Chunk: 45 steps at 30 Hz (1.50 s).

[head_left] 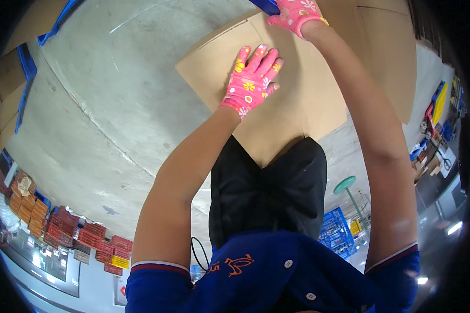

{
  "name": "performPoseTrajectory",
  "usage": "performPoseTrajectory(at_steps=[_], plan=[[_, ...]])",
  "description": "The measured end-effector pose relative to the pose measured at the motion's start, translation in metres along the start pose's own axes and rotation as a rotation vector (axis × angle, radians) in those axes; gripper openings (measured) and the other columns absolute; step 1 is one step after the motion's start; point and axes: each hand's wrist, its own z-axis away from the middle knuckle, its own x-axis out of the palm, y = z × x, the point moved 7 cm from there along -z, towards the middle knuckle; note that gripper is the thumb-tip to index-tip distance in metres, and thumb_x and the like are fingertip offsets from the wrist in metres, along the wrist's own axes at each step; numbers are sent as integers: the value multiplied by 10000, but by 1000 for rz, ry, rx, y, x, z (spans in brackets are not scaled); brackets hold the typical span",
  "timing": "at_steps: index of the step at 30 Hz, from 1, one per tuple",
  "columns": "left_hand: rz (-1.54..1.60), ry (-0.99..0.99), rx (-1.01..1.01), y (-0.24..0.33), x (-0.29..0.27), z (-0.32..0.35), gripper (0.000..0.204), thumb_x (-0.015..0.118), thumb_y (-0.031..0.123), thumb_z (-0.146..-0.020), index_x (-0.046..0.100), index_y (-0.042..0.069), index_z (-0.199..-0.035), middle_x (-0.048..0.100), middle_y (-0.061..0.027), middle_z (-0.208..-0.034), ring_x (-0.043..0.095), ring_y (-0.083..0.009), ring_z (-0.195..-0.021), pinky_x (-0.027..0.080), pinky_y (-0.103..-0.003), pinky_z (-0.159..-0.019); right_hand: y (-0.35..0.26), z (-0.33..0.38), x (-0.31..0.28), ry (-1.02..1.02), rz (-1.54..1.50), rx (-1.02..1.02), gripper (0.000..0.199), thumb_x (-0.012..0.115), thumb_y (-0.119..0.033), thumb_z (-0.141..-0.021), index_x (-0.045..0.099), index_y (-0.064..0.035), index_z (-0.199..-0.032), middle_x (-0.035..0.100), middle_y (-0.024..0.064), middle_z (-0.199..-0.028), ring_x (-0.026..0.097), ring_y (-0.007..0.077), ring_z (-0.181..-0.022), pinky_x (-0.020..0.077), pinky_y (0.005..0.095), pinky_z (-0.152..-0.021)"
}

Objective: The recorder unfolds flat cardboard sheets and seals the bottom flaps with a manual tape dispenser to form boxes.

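Brown cardboard [308, 83], flat and folded with layered edges at its upper left, lies in front of my legs. My left hand [251, 81], in a pink flowered glove, rests on it with the fingers spread, holding nothing. Farther off, at the top edge of the view, my right hand [296, 15] wears a matching glove and reaches over the cardboard's far side. Its thumb points left, beside a blue edge [266, 6]; the other fingers are partly cut off, so any grip is hidden.
Another large cardboard sheet [384, 57] lies to the right. Blue-edged cardboard stacks [28, 78] stand at the far left. Red crates [62, 227] are piled at the lower left. A blue crate [335, 232] and a green round-topped stand [345, 184] are at the lower right.
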Motion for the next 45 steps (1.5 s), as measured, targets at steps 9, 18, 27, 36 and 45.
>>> performPoseTrajectory(at_steps=[9, 18, 27, 36, 45], plan=[[-35, -8, 24, -5, -11, 1, 605, 625, 405, -773, 454, 216, -1322, 383, -27, -1412, 341, -246, -1301, 178, -508, -1088, 12, 0, -13, -242, 32, 106, 399, 670, -403, -703, 678, -63, -911, 679, 149, -890, 650, 290, -883, 491, 398, -810], [-85, -86, -38, -5, -2, -2, 578, 601, 420, -784, 466, 229, -1313, 320, -44, -1455, 261, -238, -1351, 132, -606, -1058, 5, 16, -5, 39, -42, 21, 500, 678, -415, -722, 619, -51, -1060, 629, 176, -1083, 584, 246, -1066, 406, 378, -951], [373, 110, -199, -38, -44, -2, 235, 561, 240, -838, 617, 108, -1025, 583, -81, -1149, 540, -267, -1088, 364, -416, -1004, -20, 150, -38, 485, -202, -245, 554, 746, -396, -706, 576, -37, -1093, 619, 136, -1005, 581, 323, -929, 444, 426, -814], [1796, -14, -367, -60, -117, 21, 363, 631, 196, -874, 570, 60, -1205, 578, -63, -1206, 549, -137, -1090, 438, -277, -918, -50, 190, -60, 254, -402, -454, 552, 834, -281, -601, 636, -106, -1086, 642, 65, -1009, 592, 279, -909, 465, 385, -811], [1208, -94, -172, -60, -95, 14, 247, 601, 154, -870, 655, 101, -1105, 654, -75, -1017, 611, -213, -962, 466, -291, -869, -53, 202, -33, -214, -846, -271, 456, 764, -347, -706, 632, -60, -1034, 651, 105, -877, 603, 331, -863, 453, 396, -834]])
